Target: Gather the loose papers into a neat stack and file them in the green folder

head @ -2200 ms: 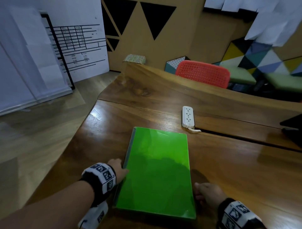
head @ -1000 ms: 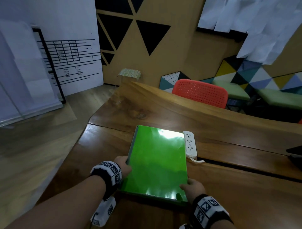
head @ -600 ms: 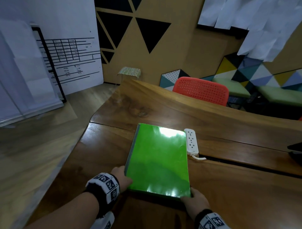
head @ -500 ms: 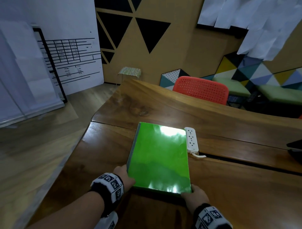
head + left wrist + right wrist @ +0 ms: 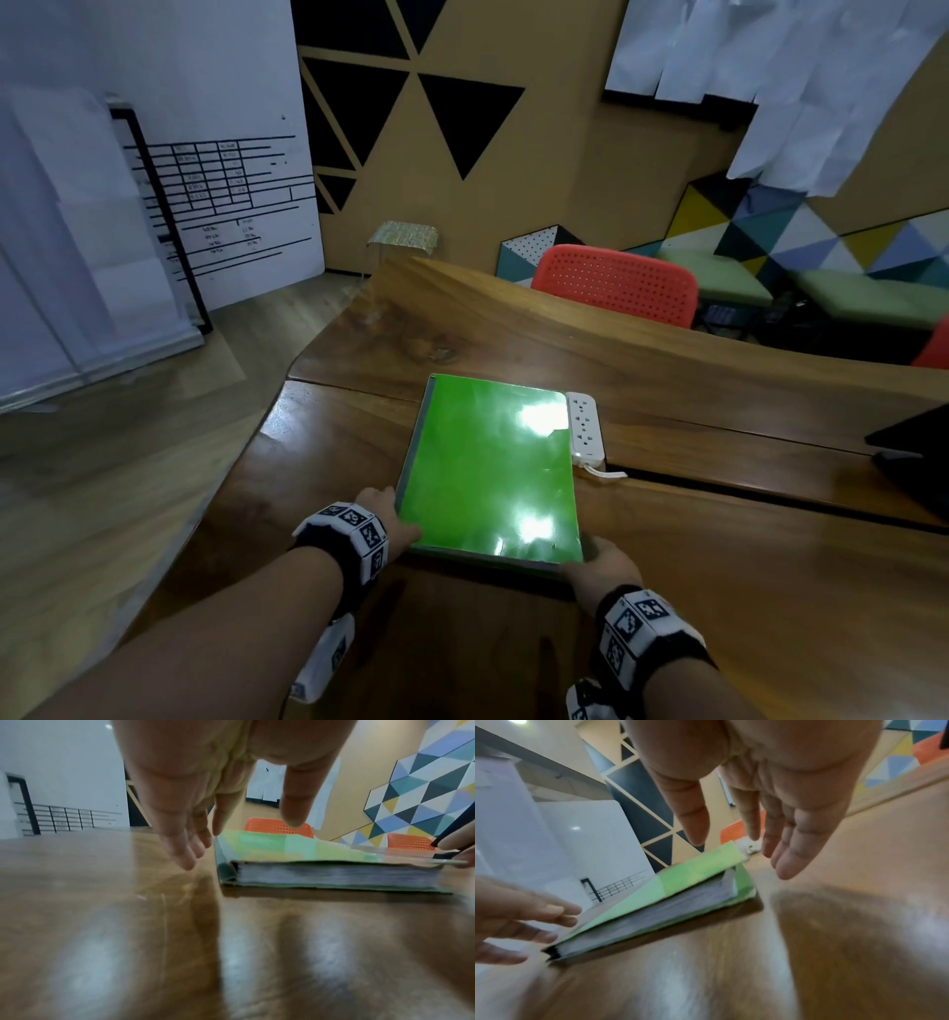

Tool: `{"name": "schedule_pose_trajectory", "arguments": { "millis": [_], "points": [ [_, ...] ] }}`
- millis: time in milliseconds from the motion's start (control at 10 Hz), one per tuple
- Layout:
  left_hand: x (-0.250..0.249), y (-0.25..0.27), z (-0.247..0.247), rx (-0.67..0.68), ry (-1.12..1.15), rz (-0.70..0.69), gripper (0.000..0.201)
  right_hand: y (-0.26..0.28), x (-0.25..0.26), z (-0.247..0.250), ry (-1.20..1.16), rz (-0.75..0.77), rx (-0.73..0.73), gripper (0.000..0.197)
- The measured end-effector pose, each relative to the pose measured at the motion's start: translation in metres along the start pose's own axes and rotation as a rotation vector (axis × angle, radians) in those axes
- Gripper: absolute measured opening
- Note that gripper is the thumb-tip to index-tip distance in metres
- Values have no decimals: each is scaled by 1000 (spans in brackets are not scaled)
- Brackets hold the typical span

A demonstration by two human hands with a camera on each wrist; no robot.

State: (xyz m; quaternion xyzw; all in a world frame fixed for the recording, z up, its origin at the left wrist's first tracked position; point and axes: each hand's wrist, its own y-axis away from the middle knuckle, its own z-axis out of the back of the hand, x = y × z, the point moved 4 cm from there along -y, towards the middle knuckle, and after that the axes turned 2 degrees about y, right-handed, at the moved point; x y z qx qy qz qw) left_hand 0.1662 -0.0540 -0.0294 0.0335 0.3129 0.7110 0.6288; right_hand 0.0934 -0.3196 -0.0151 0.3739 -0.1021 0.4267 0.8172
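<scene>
The green folder [image 5: 493, 467] lies closed and flat on the wooden table [image 5: 744, 565]. Its near open edge shows a thick stack of papers [image 5: 334, 875] between the covers. My left hand [image 5: 395, 516] is at the folder's near-left corner, its fingers [image 5: 185, 852] straight beside the spine and the thumb over the cover. My right hand [image 5: 598, 557] is at the near-right corner, with straight fingers [image 5: 790, 858] beside the folder [image 5: 693, 882] and the thumb above the cover. Neither hand grips anything. No loose papers are in view.
A white power strip [image 5: 585, 424] lies against the folder's far-right corner, its cable running into a slot in the table. A dark object [image 5: 914, 452] sits at the right edge. Red chairs [image 5: 616, 288] stand behind the table, whose left edge [image 5: 246, 462] drops to the floor.
The folder has slid away from me until its far-right corner meets the power strip. Both hands followed it from its sides to its near corners.
</scene>
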Motion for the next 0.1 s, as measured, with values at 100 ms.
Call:
{"name": "schedule_pose_trajectory", "arguments": {
  "millis": [100],
  "points": [
    [1,25,7,-106,38,-64,82,22,-3,34,-5,98,-77,52]
  ]
}}
